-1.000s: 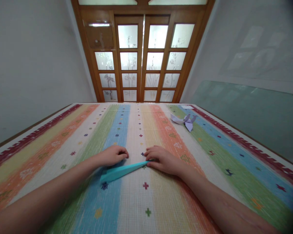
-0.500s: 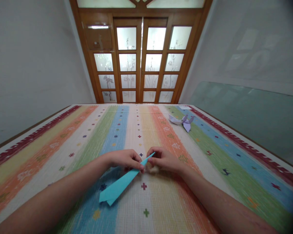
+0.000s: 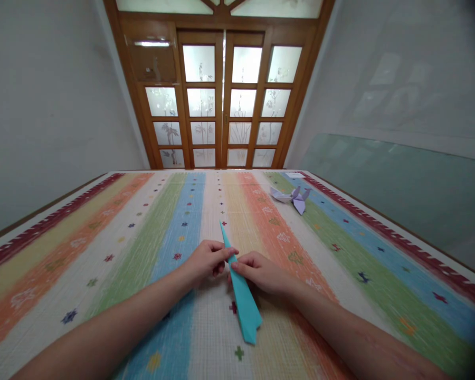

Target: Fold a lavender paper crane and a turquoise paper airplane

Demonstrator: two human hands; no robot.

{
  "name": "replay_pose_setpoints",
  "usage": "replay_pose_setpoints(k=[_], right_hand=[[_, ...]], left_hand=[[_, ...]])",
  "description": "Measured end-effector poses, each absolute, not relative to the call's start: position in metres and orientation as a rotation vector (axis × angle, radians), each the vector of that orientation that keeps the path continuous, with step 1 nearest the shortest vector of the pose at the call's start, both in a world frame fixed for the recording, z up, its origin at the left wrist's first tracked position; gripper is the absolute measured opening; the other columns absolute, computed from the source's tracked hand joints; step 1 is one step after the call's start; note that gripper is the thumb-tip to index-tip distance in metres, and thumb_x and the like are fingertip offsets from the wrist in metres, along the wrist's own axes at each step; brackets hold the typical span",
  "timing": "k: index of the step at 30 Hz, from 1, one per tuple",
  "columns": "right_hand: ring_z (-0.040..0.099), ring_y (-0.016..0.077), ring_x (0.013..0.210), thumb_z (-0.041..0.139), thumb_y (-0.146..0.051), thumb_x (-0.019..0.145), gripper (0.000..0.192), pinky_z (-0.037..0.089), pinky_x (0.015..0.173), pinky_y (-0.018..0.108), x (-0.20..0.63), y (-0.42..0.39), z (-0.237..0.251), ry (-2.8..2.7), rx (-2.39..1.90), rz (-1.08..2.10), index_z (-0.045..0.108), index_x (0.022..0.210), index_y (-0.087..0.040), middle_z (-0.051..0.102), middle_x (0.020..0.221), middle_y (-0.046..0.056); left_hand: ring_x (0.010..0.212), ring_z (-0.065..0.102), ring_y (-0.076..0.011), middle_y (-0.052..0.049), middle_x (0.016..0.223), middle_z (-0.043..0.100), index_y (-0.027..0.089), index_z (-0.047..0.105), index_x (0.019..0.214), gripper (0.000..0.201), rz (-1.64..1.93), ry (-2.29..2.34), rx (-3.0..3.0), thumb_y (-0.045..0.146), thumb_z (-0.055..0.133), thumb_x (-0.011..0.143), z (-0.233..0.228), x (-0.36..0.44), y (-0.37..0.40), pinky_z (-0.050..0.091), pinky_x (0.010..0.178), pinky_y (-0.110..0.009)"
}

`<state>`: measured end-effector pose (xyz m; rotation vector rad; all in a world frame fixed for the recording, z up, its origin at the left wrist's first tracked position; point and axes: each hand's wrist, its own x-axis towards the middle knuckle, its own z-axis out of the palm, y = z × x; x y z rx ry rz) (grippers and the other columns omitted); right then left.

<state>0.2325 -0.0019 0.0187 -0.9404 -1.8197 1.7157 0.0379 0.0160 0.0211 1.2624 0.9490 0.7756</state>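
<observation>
Both hands pinch the folded teal paper (image 3: 239,287) mid-length: left hand (image 3: 208,259) grip closed on its left edge, right hand (image 3: 261,273) grip closed on its right edge. Paper sits just above the striped table (image 3: 103,253), tip pointing toward the wooden door (image 3: 221,89). Lilac origami (image 3: 293,197) lies well beyond the paper, right.

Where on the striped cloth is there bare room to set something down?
The whole left half of the striped cloth is bare, as is the near right corner. It is crowded at the centre, where left hand and right hand hold the blue folded paper; a purple paper figure sits far right.
</observation>
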Motion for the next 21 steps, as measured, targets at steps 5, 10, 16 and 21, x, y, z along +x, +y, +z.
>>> replay_pose_setpoints(k=[5,10,16,21], right_hand=[[0.056,0.0127,0.053,0.059,-0.062,0.088,0.052,0.045,0.054,0.025,0.233,-0.002,0.020,-1.860,-0.988,1.733,0.071,0.075,-0.013,0.066,0.067,0.005],[0.058,0.0125,0.053,0.060,-0.056,0.088,0.047,0.046,0.055,0.025,0.233,0.000,0.018,-1.843,-1.017,1.736,0.073,0.073,-0.014,0.069,0.068,0.006],[0.063,0.0149,0.062,0.058,-0.058,0.089,0.047,0.049,0.062,0.027,0.232,-0.001,0.016,-1.825,-1.038,1.688,0.075,0.085,-0.014,0.073,0.077,0.008],[0.064,0.0146,0.065,0.054,-0.056,0.092,0.048,0.050,0.066,0.027,0.231,-0.002,0.019,-1.885,-0.974,1.669,0.074,0.082,-0.014,0.071,0.074,0.007]], left_hand=[[0.042,0.037,-0.0062,0.006,0.051,0.046,0.012,0.072,0.092,0.048,0.929,0.955,1.158,0.058,0.070,0.079,0.014,0.031,0.025,0.025,0.039,-0.019],[0.042,0.039,-0.0067,0.005,0.051,0.049,0.014,0.068,0.087,0.043,0.952,0.951,1.167,0.056,0.072,0.079,0.012,0.024,0.036,0.027,0.038,-0.018],[0.040,0.045,-0.0083,0.003,0.048,0.054,0.015,0.062,0.071,0.038,0.864,0.950,1.226,0.050,0.079,0.072,0.010,0.028,0.030,0.029,0.037,-0.018],[0.039,0.046,-0.0087,0.001,0.051,0.058,0.014,0.064,0.070,0.037,0.710,0.941,1.305,0.047,0.081,0.067,0.013,0.034,0.020,0.032,0.038,-0.020]])
